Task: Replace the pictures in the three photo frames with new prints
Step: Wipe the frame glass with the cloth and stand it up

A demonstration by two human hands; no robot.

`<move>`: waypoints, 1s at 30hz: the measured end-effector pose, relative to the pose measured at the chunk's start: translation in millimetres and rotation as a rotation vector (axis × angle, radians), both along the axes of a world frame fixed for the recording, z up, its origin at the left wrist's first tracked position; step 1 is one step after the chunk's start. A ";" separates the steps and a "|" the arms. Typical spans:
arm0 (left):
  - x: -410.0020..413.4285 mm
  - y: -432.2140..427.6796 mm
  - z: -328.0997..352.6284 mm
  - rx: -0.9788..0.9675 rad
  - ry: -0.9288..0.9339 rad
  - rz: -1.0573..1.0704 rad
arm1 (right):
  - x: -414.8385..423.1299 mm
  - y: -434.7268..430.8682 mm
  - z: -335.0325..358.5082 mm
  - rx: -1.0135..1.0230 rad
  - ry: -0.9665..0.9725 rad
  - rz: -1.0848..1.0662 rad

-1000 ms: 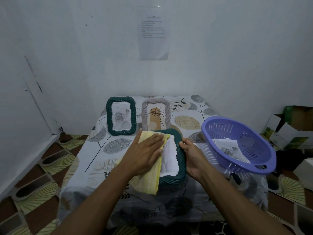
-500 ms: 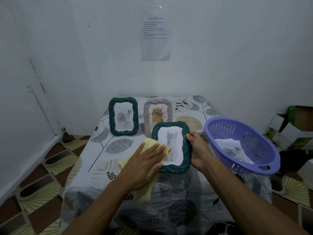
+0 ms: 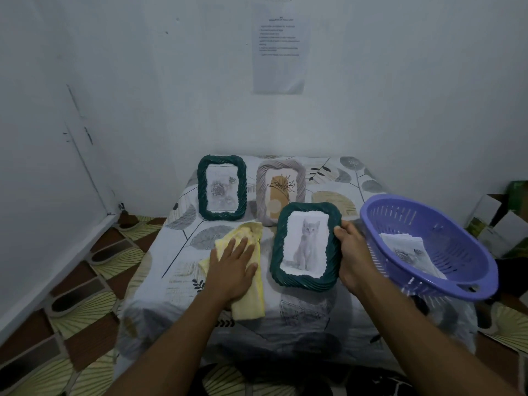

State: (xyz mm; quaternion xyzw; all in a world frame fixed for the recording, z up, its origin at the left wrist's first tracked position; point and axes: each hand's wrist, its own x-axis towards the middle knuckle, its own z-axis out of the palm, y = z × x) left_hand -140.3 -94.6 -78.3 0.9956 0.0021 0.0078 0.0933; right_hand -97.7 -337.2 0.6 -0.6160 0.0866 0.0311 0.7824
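This looks like a corner of a modest home room. It has plain white painted walls (image 3: 114, 81) and a floor of brown and yellow fan-pattern tiles (image 3: 94, 307). A small table under a leaf-printed cloth (image 3: 308, 310) carries a grey woven photo frame (image 3: 281, 190) and a purple plastic strainer basket (image 3: 445, 232). Opened cardboard boxes (image 3: 491, 212) lie beside it.

Leaf-print table (image 3: 183, 270): green frame (image 3: 221, 187) and grey frame (image 3: 281, 190) upright at back; yellow cloth (image 3: 251, 295) front-left; cat frame (image 3: 305, 244) tilted centre; purple basket (image 3: 428, 207) at right edge.
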 end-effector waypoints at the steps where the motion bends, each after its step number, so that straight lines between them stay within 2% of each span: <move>1: 1.0 6.5 0.4 -0.001 -0.001 0.023 | -0.6 -0.3 -2.6 0.005 -0.003 0.011; 6: -6.3 52.9 -2.5 0.012 -0.035 0.153 | -3.7 9.0 -8.6 0.032 -0.024 0.057; 12: -13.7 64.2 3.0 0.052 -0.017 0.176 | -5.1 23.6 -6.0 0.059 -0.062 0.100; 14: -13.9 52.9 11.3 0.010 -0.147 0.156 | -5.6 26.3 -5.6 0.071 -0.073 0.117; 15: -13.1 43.6 18.1 -0.086 -0.275 0.128 | -5.3 26.8 -5.4 0.081 -0.077 0.123; 17: -9.8 19.2 37.6 -0.478 -0.416 0.076 | -4.1 27.2 -4.6 0.102 -0.081 0.138; 19: -3.8 -9.7 58.4 -0.918 -0.232 0.072 | -3.6 26.6 -2.1 0.114 -0.091 0.153; 21: 4.4 -32.0 70.6 -1.242 -0.043 0.109 | -2.3 23.5 1.8 0.124 -0.106 0.160; 23: 13.9 -44.9 74.2 -1.529 0.013 0.121 | -1.0 16.5 7.8 0.126 -0.121 0.164; 25: 22.0 -51.4 75.9 -1.629 0.010 0.091 | 2.5 6.5 13.7 0.112 -0.126 0.182; 30: 39.4 -57.4 74.8 -1.591 -0.040 -0.010 | 20.9 -17.1 34.5 0.087 -0.037 0.311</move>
